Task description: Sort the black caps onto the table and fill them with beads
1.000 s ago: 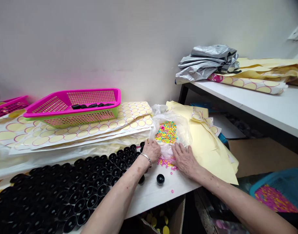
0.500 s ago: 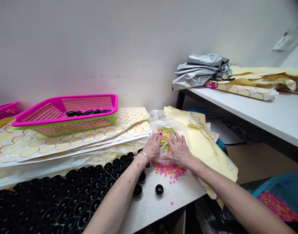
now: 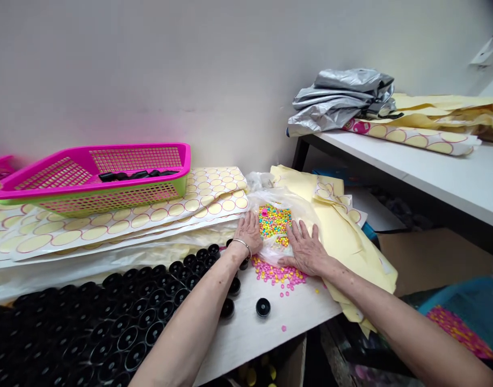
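Observation:
A clear plastic bag (image 3: pixel 301 207) full of small coloured beads (image 3: pixel 274 219) lies on the white table. My left hand (image 3: pixel 249 232), with a bangle at the wrist, rests on the bag's left side, fingers curled over the plastic. On the bag's right side lies my right hand (image 3: pixel 306 248), fingers spread and flat. A heap of pink and yellow beads (image 3: pixel 279 274) sits on the table just in front of the bag, between my wrists. Several black caps (image 3: pixel 121 317) stand in rows to the left, and one black cap (image 3: pixel 262 307) stands alone near the front edge.
A pink and green mesh basket (image 3: pixel 97 177) holding black pieces sits on sticker sheets (image 3: pixel 109 223) at the back left. Yellow backing paper (image 3: pixel 343 236) hangs over the table's right end. A higher white table (image 3: pixel 432 172) carries silver bags (image 3: pixel 343 99). A blue basket (image 3: pixel 464 317) of beads stands below right.
Both hands went from the bag's near edge up onto it, then spread apart a little. The bead heap on the table in front of the bag has grown.

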Tool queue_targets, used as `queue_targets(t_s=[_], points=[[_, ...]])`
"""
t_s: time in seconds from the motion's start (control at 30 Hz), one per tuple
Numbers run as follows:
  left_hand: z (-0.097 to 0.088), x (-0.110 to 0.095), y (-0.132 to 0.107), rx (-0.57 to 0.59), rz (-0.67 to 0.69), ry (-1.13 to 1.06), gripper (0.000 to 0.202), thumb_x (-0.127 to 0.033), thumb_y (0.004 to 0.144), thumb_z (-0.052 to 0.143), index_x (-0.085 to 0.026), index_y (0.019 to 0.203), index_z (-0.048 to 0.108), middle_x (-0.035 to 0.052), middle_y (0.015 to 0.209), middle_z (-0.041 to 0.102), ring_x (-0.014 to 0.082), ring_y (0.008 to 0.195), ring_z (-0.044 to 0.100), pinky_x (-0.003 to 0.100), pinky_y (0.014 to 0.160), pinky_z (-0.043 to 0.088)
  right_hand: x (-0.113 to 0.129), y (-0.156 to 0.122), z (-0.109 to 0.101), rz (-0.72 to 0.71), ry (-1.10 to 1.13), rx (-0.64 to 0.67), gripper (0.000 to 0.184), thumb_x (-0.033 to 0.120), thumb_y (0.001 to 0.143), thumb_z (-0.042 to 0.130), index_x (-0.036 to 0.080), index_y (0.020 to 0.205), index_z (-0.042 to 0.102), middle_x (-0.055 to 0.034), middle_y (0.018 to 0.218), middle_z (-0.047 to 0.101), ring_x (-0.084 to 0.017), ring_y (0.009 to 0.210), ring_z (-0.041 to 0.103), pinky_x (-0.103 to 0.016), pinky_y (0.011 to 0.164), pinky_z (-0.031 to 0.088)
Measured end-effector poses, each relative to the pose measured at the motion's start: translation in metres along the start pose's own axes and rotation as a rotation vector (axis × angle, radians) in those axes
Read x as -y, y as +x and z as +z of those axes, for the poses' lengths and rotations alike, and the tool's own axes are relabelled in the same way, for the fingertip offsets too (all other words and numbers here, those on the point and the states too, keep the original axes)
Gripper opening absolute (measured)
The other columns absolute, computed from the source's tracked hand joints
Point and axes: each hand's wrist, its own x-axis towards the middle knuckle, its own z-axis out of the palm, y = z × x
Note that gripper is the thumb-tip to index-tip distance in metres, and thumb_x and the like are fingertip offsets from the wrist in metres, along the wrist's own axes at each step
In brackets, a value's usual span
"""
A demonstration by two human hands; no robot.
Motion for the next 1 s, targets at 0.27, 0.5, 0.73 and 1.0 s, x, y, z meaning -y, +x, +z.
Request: queue_targets(t_s=[0.27, 0.5, 0.73, 1.0], points=[[-0.018, 0.007, -0.004, 0.016, 0.092, 0.010, 0.064, -0.018, 0.078, 0.043, -0.001, 0.138, 0.029, 0.0260, 0.147, 0.027, 0.0355, 0.137, 0.021, 0.049, 0.106, 0.024, 0.016, 0.003, -0.023, -0.145, 0.093, -0.093, 0.089, 0.062, 0.072, 0.060, 0.009, 0.140, 0.035, -0.0241, 0.151, 0.018, -0.042, 0.139, 0.011, -0.070, 0.102, 0.010], [-0.041, 0.010, -0.029, 0.028, 0.330, -0.030, 0.029, -0.038, 0.087, 0.044, -0.020, 0.107, 0.057, 0.0102, 0.119, 0.056, 0.0293, 0.134, 0.027, 0.056, 0.106, 0.019, 0.029, -0.014, -0.017, -0.188, 0.125, -0.202, 0.055, 0.026, 0.082, 0.059, 0.003, 0.130, 0.043, -0.0303, 0.144, 0.029, -0.036, 0.128, 0.040, -0.062, 0.100, 0.031], [-0.037, 0.020, -0.045, -0.009, 0.440, -0.072, 0.028, -0.039, 0.079, 0.059, -0.021, 0.101, 0.061, 0.0087, 0.104, 0.061, 0.0326, 0.126, 0.035, 0.066, 0.103, 0.005, 0.024, -0.026, 0.000, -0.309, 0.139, -0.278, 0.045, 0.000, 0.086, 0.031, 0.004, 0.128, 0.048, -0.0245, 0.133, 0.049, -0.027, 0.121, 0.050, -0.045, 0.095, 0.046], [-0.045, 0.022, -0.040, 0.119, 0.392, -0.132, 0.012, -0.020, 0.079, 0.054, -0.020, 0.071, 0.063, 0.0046, 0.091, 0.065, 0.0284, 0.114, 0.045, 0.064, 0.101, 0.014, 0.023, -0.025, -0.024, -0.320, 0.122, -0.154, 0.044, 0.023, 0.088, 0.048, 0.008, 0.129, 0.044, -0.0229, 0.128, 0.053, -0.027, 0.103, 0.062, -0.036, 0.076, 0.054]])
